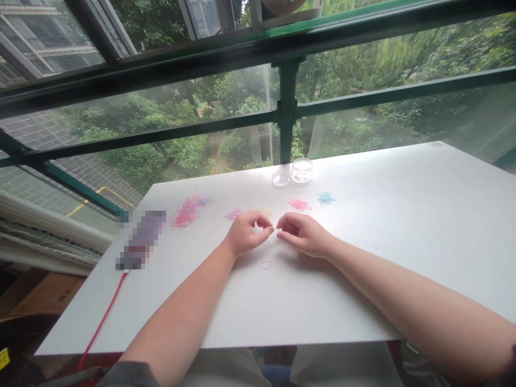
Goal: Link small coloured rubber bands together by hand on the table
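My left hand (250, 233) is closed in a pinch above the middle of the white table (322, 312). Just across from it, my right hand (303, 234) has thumb and forefinger curled together, fingertips almost meeting the left ones. A faint thin bit, apparently a small rubber band, shows at the right fingertips; what the left pinch holds is too small to make out. One loose pale rubber band (265, 265) lies below the hands. Behind them are small piles of purple bands (234, 215), yellowish bands (266, 211), pink bands (299, 204) and blue bands (325, 198).
A larger mixed pile of bands (189, 210) lies at the left. A clear round jar (302, 170) stands near the back edge beside its clear lid (281, 179). A blurred-out phone-like object (142, 240) with a red cable (104, 320) is at the left edge. Green railings (287, 118) rise behind.
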Tool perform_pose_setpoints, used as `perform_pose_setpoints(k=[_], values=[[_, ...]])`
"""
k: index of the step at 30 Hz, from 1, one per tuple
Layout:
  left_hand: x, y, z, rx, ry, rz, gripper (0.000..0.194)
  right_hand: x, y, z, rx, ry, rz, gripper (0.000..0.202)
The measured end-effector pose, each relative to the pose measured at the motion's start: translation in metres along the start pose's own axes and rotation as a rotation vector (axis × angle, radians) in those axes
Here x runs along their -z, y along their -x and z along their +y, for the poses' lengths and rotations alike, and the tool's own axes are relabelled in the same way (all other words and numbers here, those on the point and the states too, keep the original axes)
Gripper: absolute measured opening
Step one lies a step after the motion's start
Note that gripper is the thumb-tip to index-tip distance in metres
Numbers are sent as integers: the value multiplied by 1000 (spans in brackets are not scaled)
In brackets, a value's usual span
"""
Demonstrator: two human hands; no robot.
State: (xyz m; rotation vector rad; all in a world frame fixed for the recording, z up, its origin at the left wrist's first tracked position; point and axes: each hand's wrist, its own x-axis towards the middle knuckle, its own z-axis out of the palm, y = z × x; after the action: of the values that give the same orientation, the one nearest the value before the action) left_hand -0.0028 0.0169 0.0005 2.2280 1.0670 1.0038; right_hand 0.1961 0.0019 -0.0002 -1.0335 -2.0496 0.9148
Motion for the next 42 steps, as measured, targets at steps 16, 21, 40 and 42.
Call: perform_pose_setpoints(k=[16, 21, 40, 42], values=[[-1, 0, 1, -42, 38, -53, 5, 0, -2, 2, -4, 63, 8, 5], [1, -1, 3, -31, 28, -82, 2, 0, -2, 2, -2, 93, 23, 4], [2, -1, 4, 20, 8, -105, 4, 3, -2, 2, -16, 208, -9, 4], [2, -1, 2, 38, -18, -71, 4, 4, -2, 3, -28, 220, 31, 5]])
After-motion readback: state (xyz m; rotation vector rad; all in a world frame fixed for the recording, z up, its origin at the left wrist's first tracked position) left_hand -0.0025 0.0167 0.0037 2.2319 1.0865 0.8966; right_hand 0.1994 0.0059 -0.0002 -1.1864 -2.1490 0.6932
